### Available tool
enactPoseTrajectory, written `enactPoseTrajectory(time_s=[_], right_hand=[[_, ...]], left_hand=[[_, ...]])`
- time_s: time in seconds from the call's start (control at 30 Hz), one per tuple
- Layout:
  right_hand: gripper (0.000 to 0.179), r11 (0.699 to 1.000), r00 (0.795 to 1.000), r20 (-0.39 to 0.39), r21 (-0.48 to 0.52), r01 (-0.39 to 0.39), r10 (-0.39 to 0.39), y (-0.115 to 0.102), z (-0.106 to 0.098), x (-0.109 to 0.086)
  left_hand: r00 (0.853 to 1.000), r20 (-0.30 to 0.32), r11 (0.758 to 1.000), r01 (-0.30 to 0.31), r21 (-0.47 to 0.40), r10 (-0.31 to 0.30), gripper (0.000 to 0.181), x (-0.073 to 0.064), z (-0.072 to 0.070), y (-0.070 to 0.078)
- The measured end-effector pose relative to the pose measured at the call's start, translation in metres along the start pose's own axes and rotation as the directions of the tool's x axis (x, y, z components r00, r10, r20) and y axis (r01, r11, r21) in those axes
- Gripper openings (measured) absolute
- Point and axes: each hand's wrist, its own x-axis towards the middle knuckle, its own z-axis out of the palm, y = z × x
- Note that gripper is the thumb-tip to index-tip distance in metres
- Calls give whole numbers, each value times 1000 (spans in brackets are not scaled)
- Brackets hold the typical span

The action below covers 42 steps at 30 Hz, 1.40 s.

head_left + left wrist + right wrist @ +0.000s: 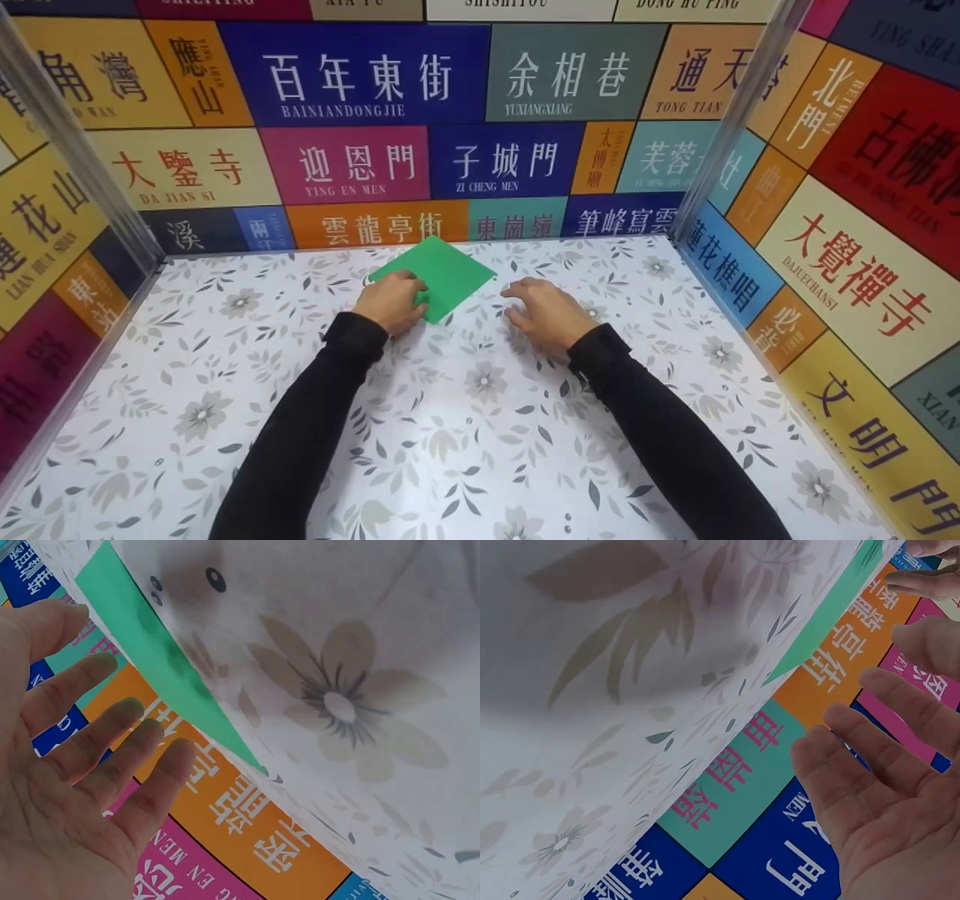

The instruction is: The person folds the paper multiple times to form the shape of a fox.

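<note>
A green square sheet of paper (448,276) lies flat on the flower-patterned table, one corner turned toward the back wall. My left hand (393,301) is over its left side and overlaps it in the head view; the left wrist view shows the fingers (142,802) spread and relaxed, gripping nothing. To the right of the sheet is my right hand (546,311), its fingers loosely bent toward the paper. In the right wrist view those fingers (855,765) are apart with nothing between them, and the green paper (817,626) lies beyond them.
The white tabletop (480,442) carries a grey leaf and flower print. A back wall (352,75) of coloured panels with Chinese lettering rises behind the sheet. Similar side walls (855,262) stand left and right, with clear strips at the corners.
</note>
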Motion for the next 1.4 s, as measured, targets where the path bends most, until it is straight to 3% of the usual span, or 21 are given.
enactPoseTrajectory(time_s=[0.33,0.57,0.77,1.17,1.4], right_hand=[[39,999,999,3,7,33,-33,-8,5,2],[37,996,996,-19,10,87,-87,-11,8,3],[32,994,993,-43,23,108,-107,-13,10,2],[28,993,992,-58,38,116,-114,-16,10,1],[29,989,988,-71,44,141,-138,-20,12,-1]], left_hand=[[998,57,1000,12,-1,-12,33,3,13,-2],[997,72,1000,-7,-20,8,34,-2,8,2],[996,88,1000,-5,-31,8,36,-10,7,7],[991,111,996,-71,-50,77,36,-30,5,11],[985,159,995,-53,-81,66,34,-42,5,21]])
